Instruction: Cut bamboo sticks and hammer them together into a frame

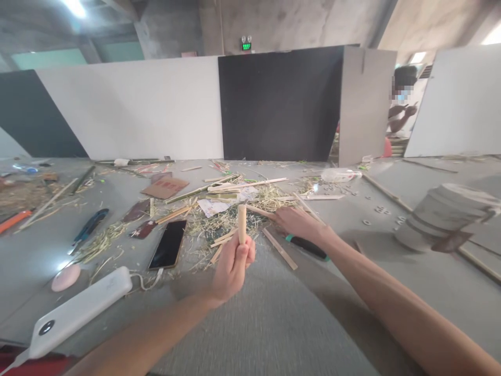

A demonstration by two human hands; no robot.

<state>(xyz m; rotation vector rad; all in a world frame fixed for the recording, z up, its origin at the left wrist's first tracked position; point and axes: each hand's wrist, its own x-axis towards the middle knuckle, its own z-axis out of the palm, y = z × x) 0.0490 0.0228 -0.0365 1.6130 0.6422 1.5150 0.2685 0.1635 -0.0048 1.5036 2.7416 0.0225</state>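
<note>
My left hand point(234, 263) is closed round a short, pale wooden stick point(242, 222), held upright near the middle of the view. Further forward and to the right, my right hand point(295, 222) has its fingers closed on the end of a flat pale bamboo strip point(260, 211), which points left over a heap of shavings point(270, 197). Just below the right wrist lies a tool with a black and green handle point(309, 247); its other end is hidden. Another flat strip point(279, 248) lies on the table between my two hands.
Left of my hands are a phone point(169, 245) cabled to a white power bank point(84, 308), a blue utility knife point(89, 228) and a pink rounded object point(66, 277). A grey bucket-like container point(430, 216) stands right. Partition boards point(279, 104) line the back; a person point(403, 112) is beyond them.
</note>
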